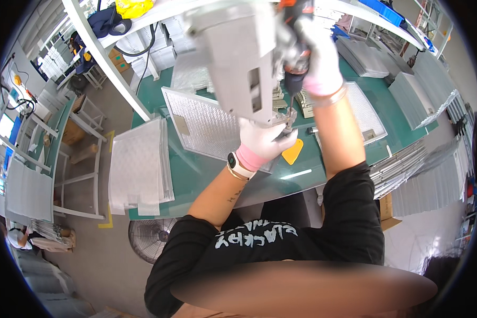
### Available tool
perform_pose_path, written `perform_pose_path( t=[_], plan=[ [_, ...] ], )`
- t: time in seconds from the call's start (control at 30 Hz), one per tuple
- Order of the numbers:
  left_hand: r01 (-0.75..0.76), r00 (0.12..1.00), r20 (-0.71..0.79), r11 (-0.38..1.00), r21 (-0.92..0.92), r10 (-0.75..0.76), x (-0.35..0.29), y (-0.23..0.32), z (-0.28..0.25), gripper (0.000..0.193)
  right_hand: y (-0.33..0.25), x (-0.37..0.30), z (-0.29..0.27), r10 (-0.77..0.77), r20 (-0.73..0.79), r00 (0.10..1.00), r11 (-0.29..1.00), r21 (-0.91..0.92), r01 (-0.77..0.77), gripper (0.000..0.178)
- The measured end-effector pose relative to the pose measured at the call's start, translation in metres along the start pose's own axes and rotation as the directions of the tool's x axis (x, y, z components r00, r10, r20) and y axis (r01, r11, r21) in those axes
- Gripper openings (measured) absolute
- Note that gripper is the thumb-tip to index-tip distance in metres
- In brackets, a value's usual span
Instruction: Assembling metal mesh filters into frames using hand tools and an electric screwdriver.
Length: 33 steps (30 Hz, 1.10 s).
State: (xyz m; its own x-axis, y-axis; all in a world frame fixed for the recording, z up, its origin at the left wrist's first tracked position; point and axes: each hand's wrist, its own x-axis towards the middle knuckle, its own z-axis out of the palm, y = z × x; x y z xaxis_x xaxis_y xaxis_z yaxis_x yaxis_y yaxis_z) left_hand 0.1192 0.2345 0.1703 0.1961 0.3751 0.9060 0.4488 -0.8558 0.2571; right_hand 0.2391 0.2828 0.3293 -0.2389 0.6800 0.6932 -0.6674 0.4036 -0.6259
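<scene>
At the centre of the frame, our gloved left hand [262, 140] is closed around the lower corner of a grey metal bracket [237, 58], which rises toward the upper middle. Just right of it, our gloved right hand [319, 58] grips a power screwdriver [294, 53], its bit pointing down beside the left fingers, above the green table [196, 169]

Workshop or small factory: green worktable [196, 175] sitting at centre, stacked metal mesh panels [140, 167] lying at nine o'clock, floor fan [148, 238] standing at seven o'clock.
</scene>
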Motion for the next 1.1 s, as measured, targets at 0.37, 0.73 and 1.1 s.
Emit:
perform_pose_path(
  t=[0.37,0.73,1.1],
  plan=[
    [0.127,0.992,0.032,0.968,-0.216,-0.123,0.004,0.015,-0.011,0.021,0.018,-0.014,0.019,0.1,-0.039,0.994,0.991,0.091,-0.096,0.052],
    [0.02,1.0,-0.012,0.999,-0.037,-0.02,-0.005,0.007,-0.011,0.019,0.016,-0.014,0.02,0.039,0.141,0.989,0.988,0.145,-0.059,0.062],
    [-0.123,0.99,0.099,0.959,0.256,0.101,-0.014,0.053,-0.065,0.017,-0.047,0.014,0.068,-0.139,-0.358,0.923,0.904,0.335,0.266,0.023]
  ],
)
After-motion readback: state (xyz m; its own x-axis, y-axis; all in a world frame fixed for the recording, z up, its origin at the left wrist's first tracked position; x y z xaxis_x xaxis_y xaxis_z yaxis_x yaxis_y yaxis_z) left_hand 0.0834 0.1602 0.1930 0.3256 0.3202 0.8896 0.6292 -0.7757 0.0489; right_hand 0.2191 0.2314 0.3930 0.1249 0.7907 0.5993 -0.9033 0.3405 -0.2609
